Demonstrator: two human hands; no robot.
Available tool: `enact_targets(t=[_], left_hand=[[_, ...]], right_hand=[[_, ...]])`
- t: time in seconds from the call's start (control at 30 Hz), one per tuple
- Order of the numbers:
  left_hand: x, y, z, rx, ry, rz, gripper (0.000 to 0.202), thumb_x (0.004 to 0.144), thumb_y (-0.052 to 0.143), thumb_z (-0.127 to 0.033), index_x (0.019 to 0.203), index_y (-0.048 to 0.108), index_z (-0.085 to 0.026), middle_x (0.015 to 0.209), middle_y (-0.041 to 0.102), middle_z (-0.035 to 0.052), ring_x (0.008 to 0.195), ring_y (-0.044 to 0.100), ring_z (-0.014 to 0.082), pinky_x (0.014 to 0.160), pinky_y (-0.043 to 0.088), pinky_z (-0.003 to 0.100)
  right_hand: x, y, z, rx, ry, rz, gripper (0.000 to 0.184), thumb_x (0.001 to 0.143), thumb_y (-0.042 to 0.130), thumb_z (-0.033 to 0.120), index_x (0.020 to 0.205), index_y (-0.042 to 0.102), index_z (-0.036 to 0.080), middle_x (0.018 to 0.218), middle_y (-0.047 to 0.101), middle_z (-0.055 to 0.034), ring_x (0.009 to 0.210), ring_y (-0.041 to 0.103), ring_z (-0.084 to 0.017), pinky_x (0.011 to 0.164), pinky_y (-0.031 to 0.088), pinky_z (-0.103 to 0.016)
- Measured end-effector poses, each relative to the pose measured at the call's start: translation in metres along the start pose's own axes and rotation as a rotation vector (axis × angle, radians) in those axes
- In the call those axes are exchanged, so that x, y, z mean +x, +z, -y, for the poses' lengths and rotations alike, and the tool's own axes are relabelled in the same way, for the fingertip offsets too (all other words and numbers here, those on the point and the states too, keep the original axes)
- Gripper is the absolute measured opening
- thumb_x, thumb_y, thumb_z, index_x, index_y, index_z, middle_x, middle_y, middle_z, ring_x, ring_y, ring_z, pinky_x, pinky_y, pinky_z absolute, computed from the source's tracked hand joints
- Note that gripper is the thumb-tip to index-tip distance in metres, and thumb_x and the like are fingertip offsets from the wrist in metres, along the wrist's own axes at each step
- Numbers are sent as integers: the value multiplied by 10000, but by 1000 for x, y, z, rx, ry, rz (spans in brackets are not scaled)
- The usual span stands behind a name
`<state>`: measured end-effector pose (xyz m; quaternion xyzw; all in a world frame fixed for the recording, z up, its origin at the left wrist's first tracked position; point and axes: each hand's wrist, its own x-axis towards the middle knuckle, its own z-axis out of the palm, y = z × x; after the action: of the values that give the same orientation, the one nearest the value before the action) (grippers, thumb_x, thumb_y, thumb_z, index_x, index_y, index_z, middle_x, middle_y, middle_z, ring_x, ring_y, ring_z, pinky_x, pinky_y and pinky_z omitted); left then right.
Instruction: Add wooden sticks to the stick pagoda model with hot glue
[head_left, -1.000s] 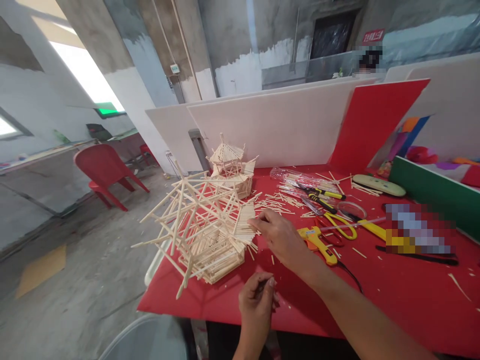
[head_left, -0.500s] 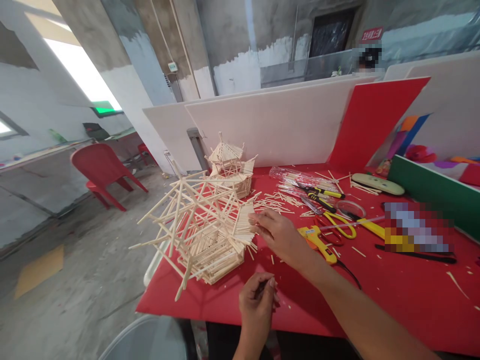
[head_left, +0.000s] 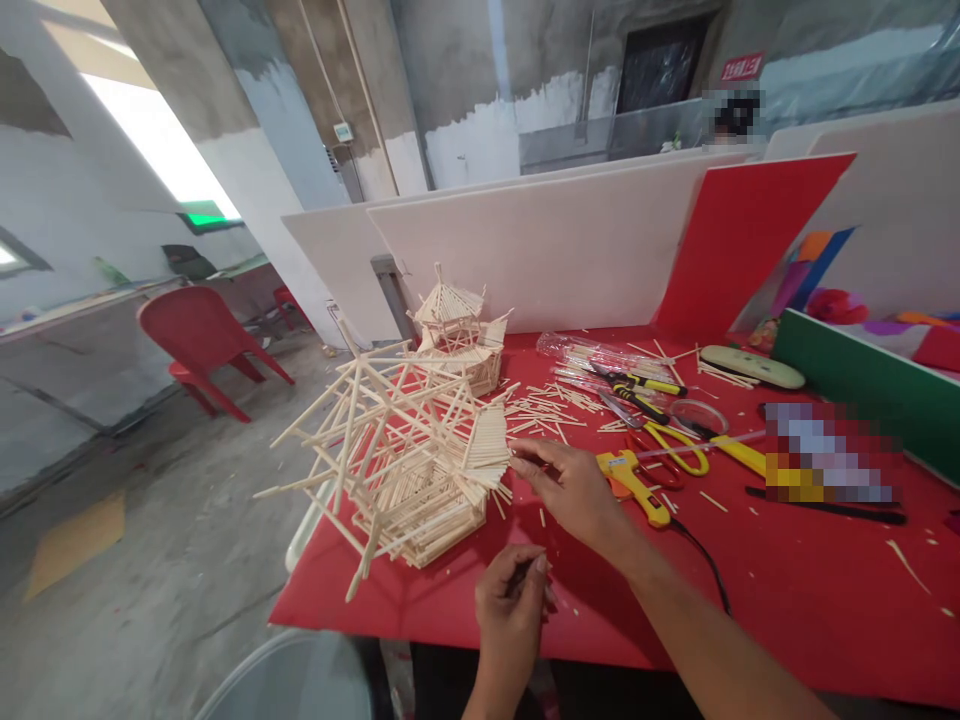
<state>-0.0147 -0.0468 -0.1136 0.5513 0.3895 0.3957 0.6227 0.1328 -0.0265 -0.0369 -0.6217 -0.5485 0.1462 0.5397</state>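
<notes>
Stick pavilion frame [head_left: 450, 533] stands on the red counter [head_left: 817, 600], left of both hands; it is the piece being worked on.

Right hand [head_left: 568, 490]: fingers bent, thumb and forefinger nearly meeting just beside the outer edge of a slatted roof panel [head_left: 489, 437]. Whether a stick sits in that pinch, cannot tell. Left hand [head_left: 510, 605]: below and nearer the body, fingers curled in, thumb against the forefinger; anything inside is hidden.

Progress, as I read it: part-way. The hexagonal base has stacked rails, the open roof skeleton [head_left: 358, 372] is up, and the panel nearest the right hand carries close-laid slats. The spans farther left of the hands are bare sticks with gaps, so most of the covering looks undone (if every side is meant to match).

Beyond the frame, ahead and left of the right hand, a second stick pavilion [head_left: 452, 303] has its top roof slatted over; seemingly much further along.

Supplies: loose cut sticks [head_left: 546, 410] ahead of the right hand; yellow glue gun [head_left: 637, 488] just to its right, lying unheld; yellow-handled cutters [head_left: 637, 398] farther forward.
</notes>
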Motion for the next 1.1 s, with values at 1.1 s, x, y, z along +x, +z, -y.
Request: enact_targets(t=[1.1], left_hand=[[1,0,2,-33,-53,-6,288,758,707,-423,817,672,-143,517,592,-2,418,542,111,407,429,203]], right_hand=[[8,13,-6,-28,-159,-145,172,918,539,281,904,697,216,857,695,-39,814,638,-156,762,505,-281]])
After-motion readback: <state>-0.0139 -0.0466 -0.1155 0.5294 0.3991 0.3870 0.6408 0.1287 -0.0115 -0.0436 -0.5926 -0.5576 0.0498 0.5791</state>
